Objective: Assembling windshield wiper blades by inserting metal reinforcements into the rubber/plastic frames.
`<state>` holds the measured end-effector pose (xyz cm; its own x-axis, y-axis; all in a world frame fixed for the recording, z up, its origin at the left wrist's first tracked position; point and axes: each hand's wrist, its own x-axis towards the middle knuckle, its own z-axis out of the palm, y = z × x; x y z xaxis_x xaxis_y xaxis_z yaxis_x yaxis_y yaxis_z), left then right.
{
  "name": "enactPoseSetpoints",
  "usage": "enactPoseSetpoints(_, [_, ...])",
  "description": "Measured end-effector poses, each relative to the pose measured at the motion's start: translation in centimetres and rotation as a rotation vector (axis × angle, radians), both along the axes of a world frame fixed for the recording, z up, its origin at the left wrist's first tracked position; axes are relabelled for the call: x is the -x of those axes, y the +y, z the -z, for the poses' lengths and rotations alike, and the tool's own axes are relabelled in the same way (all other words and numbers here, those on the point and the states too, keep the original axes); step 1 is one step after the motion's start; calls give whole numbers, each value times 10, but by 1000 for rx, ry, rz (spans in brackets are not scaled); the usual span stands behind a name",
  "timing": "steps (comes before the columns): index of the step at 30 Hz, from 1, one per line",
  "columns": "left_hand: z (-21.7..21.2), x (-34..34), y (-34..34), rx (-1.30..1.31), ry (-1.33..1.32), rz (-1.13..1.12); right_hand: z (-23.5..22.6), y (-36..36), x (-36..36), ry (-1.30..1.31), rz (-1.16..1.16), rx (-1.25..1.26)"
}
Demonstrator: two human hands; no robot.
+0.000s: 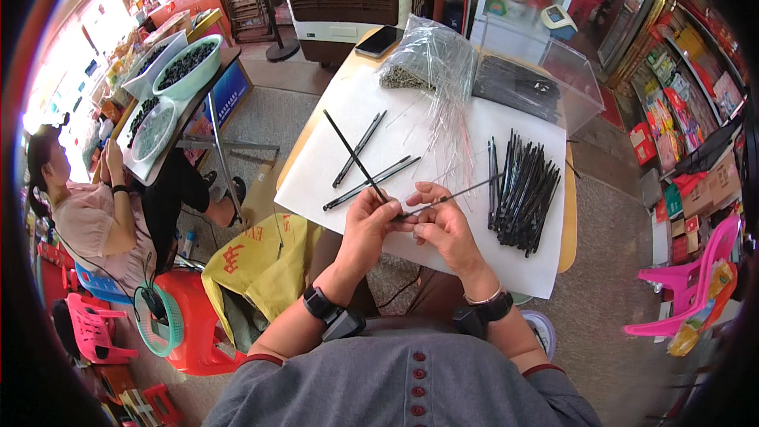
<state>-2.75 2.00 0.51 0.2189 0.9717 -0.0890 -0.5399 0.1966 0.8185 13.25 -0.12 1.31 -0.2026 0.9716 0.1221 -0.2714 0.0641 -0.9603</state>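
My left hand (366, 225) holds a thin black pen tube (353, 153) that sticks up and to the left over the white sheet (332, 111). My right hand (443, 225) pinches another slim dark rod (455, 196) that points right toward a pile of black pen tubes (522, 182). The two hands meet above the near edge of the sheet. Three black tubes (365, 166) lie loose on the sheet just beyond my left hand. A clear bag of thin refills (431, 59) lies at the far side.
A clear plastic box (538, 79) with dark pieces stands at the far right of the table, a phone (378, 41) at its far edge. A seated person (87, 213) is at a side table with basins (186, 67) on the left. Pink chair (696, 285) on the right, red stool (190, 324) near left.
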Motion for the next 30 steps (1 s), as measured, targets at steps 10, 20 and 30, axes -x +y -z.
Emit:
enactPoseSetpoints(10, [-14, 9, -4, -68, 421, 210, 4, 0, -2, 28, 16, 75])
enactPoseSetpoints(20, [-10, 2, -8, -161, 505, 121, 9, 4, -3, 85, 110, 70])
enactPoseSetpoints(30, [-10, -1, -13, -192, 589, 170, 10, 4, 1, 98, 191, 31])
